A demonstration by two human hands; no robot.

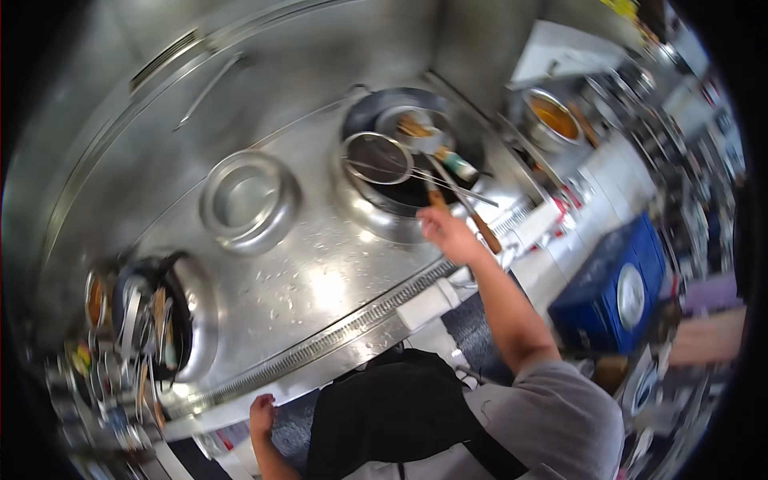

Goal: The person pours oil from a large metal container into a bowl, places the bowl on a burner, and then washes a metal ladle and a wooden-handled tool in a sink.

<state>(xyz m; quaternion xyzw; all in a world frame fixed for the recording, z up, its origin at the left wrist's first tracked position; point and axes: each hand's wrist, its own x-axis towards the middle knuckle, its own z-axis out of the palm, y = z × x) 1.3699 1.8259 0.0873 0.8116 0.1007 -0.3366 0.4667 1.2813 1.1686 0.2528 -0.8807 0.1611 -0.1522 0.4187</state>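
Note:
My right hand [445,233] is at the end of a wooden tool handle [437,199], by the front rim of a large dark wok [390,195]. Blur hides whether the fingers grip that handle. Across the wok lie a round mesh strainer [378,157] and a long tool with a brown wooden handle [485,233]. Inside it are a metal bowl [393,120] holding wooden-handled utensils and a brush-like thing with a green and white part [457,165]. My left hand [262,415] hangs low before the counter's front edge, fingers loosely bent, with nothing visible in it.
A round metal basin [246,201] sits mid-way along the wet steel counter [324,258]. A second wok [183,324] with utensils stands at the left. A pot of orange liquid [553,117] is beyond the right end. On the floor stands a blue bin [600,300].

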